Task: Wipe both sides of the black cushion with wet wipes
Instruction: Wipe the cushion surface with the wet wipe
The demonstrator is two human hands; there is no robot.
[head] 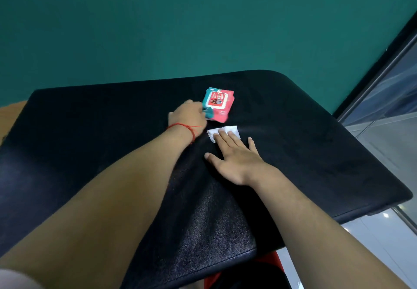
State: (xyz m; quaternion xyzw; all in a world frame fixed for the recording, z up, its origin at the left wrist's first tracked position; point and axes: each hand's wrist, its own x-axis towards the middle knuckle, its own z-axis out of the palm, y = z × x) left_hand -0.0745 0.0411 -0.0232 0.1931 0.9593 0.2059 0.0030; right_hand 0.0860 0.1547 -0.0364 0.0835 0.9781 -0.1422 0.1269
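Cushion: my black cushion [304, 144] lies flat; its left end and near edge are cut off or covered by my forearms.
Wipe: the white wet wipe [228, 130] sits mid-cushion, its near part hidden under my fingers.
Right hand [237, 160]: flat, fingers straight and a little spread, pressing the wipe.
Left hand [188, 117]: at the pack's left edge, fingertips hidden behind my knuckles; I cannot tell whether they pinch it.
Pack: the wet wipes pack [217, 104] is blurred, print unreadable, just beyond the wipe.
Wrist: red thread [182, 127].
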